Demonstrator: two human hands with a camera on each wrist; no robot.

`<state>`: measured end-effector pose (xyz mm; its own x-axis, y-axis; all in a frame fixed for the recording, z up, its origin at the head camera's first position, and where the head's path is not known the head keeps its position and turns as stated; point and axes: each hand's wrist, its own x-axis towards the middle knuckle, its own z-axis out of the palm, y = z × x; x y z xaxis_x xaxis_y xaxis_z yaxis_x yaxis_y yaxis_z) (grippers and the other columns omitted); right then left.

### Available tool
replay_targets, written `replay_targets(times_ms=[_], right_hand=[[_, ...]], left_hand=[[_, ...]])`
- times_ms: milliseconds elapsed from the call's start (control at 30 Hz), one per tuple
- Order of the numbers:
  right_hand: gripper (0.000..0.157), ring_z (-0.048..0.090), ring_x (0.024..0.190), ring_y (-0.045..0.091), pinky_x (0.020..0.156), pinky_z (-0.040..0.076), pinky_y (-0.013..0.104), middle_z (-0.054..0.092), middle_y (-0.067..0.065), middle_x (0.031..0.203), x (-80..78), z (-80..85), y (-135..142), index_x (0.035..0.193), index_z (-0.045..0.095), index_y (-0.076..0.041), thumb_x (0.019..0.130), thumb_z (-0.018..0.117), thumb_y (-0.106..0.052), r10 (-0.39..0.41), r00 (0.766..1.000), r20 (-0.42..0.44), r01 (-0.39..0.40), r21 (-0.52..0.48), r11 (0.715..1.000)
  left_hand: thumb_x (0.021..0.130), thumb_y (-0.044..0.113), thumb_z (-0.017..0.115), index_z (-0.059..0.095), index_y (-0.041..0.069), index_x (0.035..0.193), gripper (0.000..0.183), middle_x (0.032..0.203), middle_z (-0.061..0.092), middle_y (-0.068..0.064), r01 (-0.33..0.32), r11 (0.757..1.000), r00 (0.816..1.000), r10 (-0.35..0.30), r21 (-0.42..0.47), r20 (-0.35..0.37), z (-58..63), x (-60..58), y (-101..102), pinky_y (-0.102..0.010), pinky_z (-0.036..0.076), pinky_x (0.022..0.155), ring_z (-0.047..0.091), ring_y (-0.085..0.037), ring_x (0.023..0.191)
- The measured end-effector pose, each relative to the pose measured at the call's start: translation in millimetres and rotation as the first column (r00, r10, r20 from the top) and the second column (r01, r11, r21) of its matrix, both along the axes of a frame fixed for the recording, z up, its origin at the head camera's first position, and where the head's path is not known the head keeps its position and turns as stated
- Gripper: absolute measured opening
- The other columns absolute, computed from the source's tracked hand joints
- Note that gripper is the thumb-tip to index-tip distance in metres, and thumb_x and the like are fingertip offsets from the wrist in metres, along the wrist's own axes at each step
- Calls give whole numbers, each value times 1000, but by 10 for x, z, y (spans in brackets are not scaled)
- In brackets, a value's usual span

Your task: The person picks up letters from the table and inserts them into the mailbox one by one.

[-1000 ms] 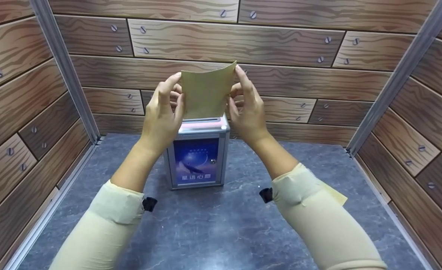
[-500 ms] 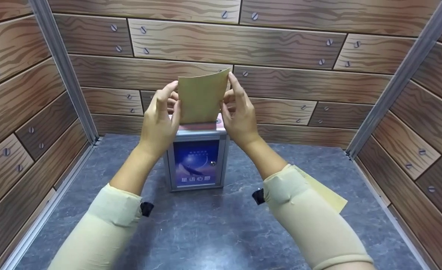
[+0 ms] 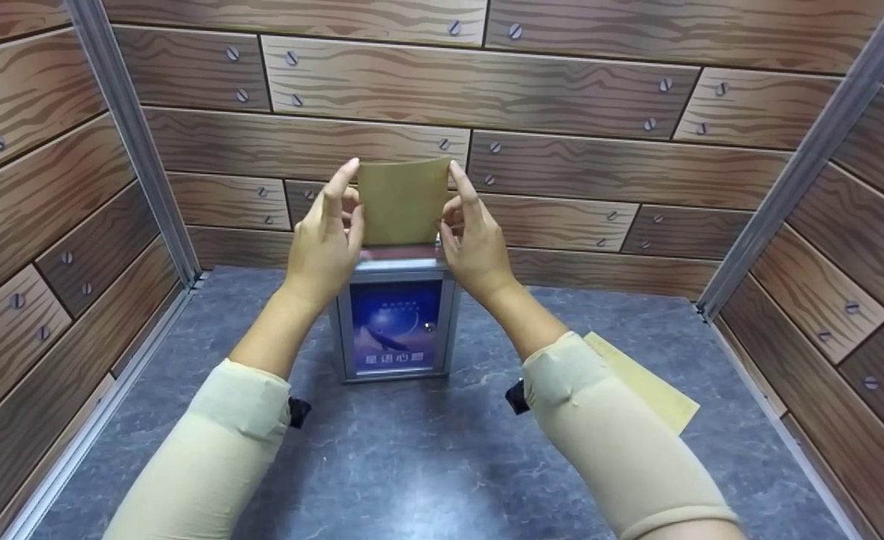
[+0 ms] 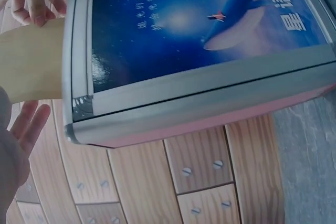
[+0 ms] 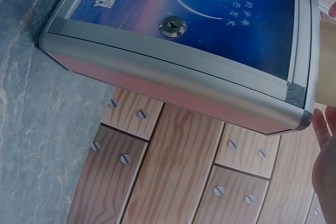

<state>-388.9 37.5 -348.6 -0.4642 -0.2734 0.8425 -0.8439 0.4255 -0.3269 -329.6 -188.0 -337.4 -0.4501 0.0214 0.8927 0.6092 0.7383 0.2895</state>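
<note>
Brown paper sheet [image 3: 404,202] stands upright above the metal-framed box [image 3: 398,326], lower edge at the box's top; whether any part sits inside is hidden. Visible portion near square, no long axis evident. Left hand [image 3: 323,240] and right hand [image 3: 477,240] equally near, fingers clamped on opposite side edges, index fingertips at upper corners. Forearms converge forward over the worktop [image 3: 412,457].

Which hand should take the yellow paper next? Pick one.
Probably the right hand, once it releases the brown paper: the yellow paper lies by the right sleeve, away from the left hand.
</note>
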Motion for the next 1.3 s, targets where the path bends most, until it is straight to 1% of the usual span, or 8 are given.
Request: replay_targets(times_ms=[100, 267, 400, 500, 767, 1033, 1200, 1300], right_hand=[[74, 72, 88, 27, 81, 64, 34, 68, 13, 101, -2, -39, 4, 161, 31, -7, 98, 65, 10, -8, 1000, -10, 8, 11, 1000], [65, 73, 91, 27, 87, 64, 33, 67, 11, 101, 2, -3, 14, 158, 34, -6, 101, 64, 5, -21, 995, -99, 21, -5, 1000], [57, 72, 96, 29, 95, 64, 31, 66, 15, 104, 24, 71, 13, 153, 39, -8, 102, 63, 4, -26, 982, -186, 18, -47, 999], [55, 73, 93, 29, 90, 65, 31, 68, 16, 102, 48, 97, 9, 147, 42, -11, 99, 65, 6, -35, 974, -224, 20, -70, 997], [55, 77, 83, 30, 82, 67, 35, 72, 17, 102, 59, 68, 26, 139, 46, -16, 96, 66, 11, -30, 976, -217, 7, -104, 995], [46, 80, 84, 32, 80, 68, 40, 77, 18, 102, -12, -8, 30, 135, 51, -15, 98, 67, 6, -38, 980, -195, 25, -70, 997], [44, 81, 87, 32, 79, 68, 40, 77, 17, 103, -32, -96, 33, 134, 53, -14, 98, 67, 6, -71, 977, -199, 64, -43, 997], [43, 80, 88, 31, 80, 68, 38, 76, 16, 102, -43, -145, 32, 134, 54, -12, 98, 67, 7, -59, 981, -184, 53, -35, 998]], left_hand=[[106, 3, 59, 36, 23, 154, 57, 105, 70, -16, -37, 997, 999, 36, -63, -24, -30, 8, -22, -44, 61, 59, 70, -31, 68], [106, 3, 59, 39, 25, 152, 54, 102, 69, -16, -57, 992, 998, 53, -111, -33, 0, 41, -39, -42, 57, 52, 60, -29, 58], [107, 4, 59, 39, 25, 152, 53, 104, 70, -16, -45, 993, 999, 43, -112, -17, 25, 51, -45, -42, 58, 54, 60, -29, 58], [107, 5, 59, 40, 25, 152, 53, 104, 72, -17, -32, 993, 999, 30, -117, -15, 24, 63, -42, -42, 61, 59, 66, -31, 64], [106, 3, 61, 44, 24, 146, 49, 102, 71, -19, 14, 990, 998, -22, -143, -59, 3, 65, -19, -44, 63, 66, 70, -33, 75], [106, 3, 62, 46, 26, 144, 48, 105, 70, -14, -61, 982, 996, 50, -176, -70, -52, -1, -15, -38, 58, 50, 62, -27, 56], [105, 5, 64, 50, 22, 142, 43, 98, 69, -13, -85, 978, 996, 79, -190, -42, -129, -13, -25, -42, 61, 56, 67, -30, 63], [104, 5, 66, 53, 18, 140, 40, 96, 70, -12, -88, 975, 996, 86, -206, -19, -187, -3, -34, -45, 62, 69, 71, -32, 76]])
